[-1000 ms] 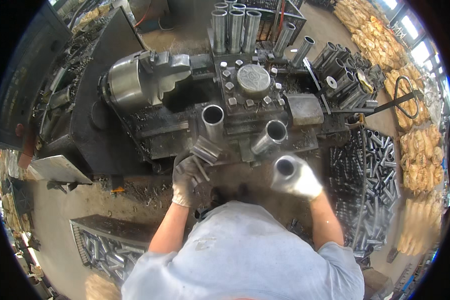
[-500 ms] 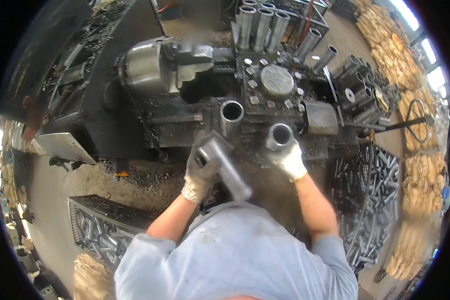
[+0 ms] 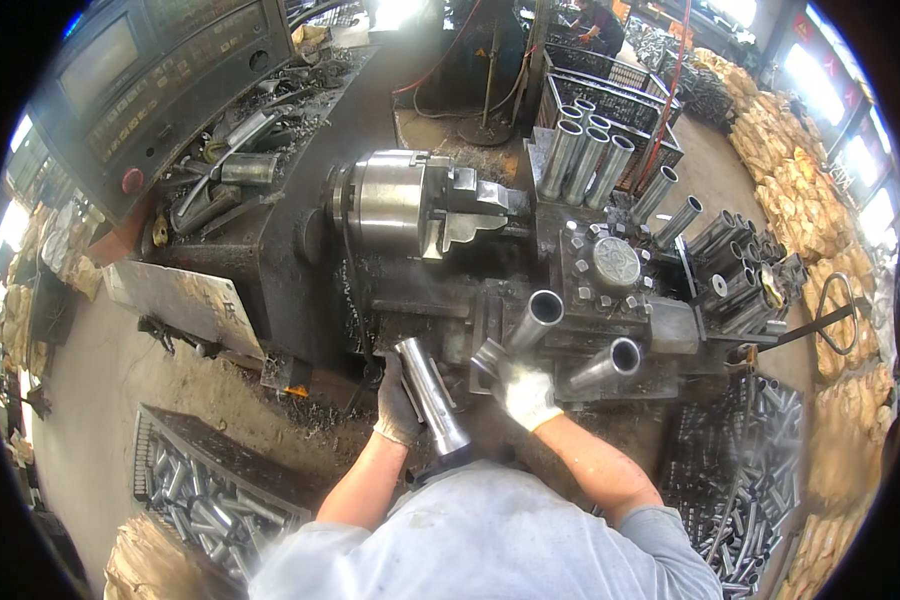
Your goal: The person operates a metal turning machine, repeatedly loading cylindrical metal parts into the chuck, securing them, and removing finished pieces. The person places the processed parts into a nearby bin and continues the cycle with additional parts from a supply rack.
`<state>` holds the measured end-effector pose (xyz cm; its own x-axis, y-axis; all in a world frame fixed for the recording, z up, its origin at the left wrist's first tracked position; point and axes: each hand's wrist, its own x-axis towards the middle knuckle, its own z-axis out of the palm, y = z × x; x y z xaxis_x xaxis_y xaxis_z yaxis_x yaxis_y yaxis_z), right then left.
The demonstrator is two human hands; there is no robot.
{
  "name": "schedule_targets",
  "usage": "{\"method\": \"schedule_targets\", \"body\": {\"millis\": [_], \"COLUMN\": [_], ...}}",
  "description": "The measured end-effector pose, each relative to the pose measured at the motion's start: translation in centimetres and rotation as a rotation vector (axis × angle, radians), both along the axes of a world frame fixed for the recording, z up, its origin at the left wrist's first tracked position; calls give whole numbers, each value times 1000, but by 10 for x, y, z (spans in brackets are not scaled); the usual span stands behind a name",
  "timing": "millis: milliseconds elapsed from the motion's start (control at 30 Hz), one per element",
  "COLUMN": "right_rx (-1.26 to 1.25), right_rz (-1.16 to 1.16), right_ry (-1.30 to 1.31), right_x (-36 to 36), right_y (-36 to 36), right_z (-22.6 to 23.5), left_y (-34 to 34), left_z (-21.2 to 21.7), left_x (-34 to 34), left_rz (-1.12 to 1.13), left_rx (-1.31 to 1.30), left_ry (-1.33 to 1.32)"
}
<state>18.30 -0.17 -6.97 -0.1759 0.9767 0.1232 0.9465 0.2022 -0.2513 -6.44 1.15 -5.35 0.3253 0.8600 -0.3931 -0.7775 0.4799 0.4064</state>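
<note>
My left hand (image 3: 398, 405), in a grey glove, grips a short shiny steel tube (image 3: 432, 395) that points up and away from me toward the lathe. My right hand (image 3: 526, 392), in a white glove, is closed on the near end of another steel tube (image 3: 526, 328) that leans on the lathe carriage, open end up. A third tube (image 3: 602, 366) rests just to its right on the carriage. The lathe chuck (image 3: 402, 206) sits beyond both hands, with nothing in its jaws.
A square tool post (image 3: 615, 266) stands right of the chuck. Upright tubes (image 3: 585, 155) fill a rack behind it. A crate of tubes (image 3: 205, 490) lies on the floor at lower left, and a heap of tubes (image 3: 740, 480) at lower right. The control panel (image 3: 160, 70) is upper left.
My view has swung closer to the lathe. My left hand has lifted its tube toward the chuck side. My right hand has moved from the right tube to the one leaning at the carriage centre.
</note>
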Motion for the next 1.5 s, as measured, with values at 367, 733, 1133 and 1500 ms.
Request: {"method": "schedule_targets", "body": {"millis": [367,733,1133,1500], "right_rx": [-678,126,-529,-822], "right_rz": [-131,308,374,278], "right_ry": [779,-21,-169,-137], "right_x": [-42,91,119,144], "right_y": [18,155,324,326], "right_z": [157,317,184,196], "left_y": [4,62,-60,-37], "left_z": [92,53,-79,-51], "left_x": [47,4,-92,-188], "left_rz": [-8,104,482,963], "left_rx": [275,503,-168,-333], "left_ry": [12,487,665,619]}}
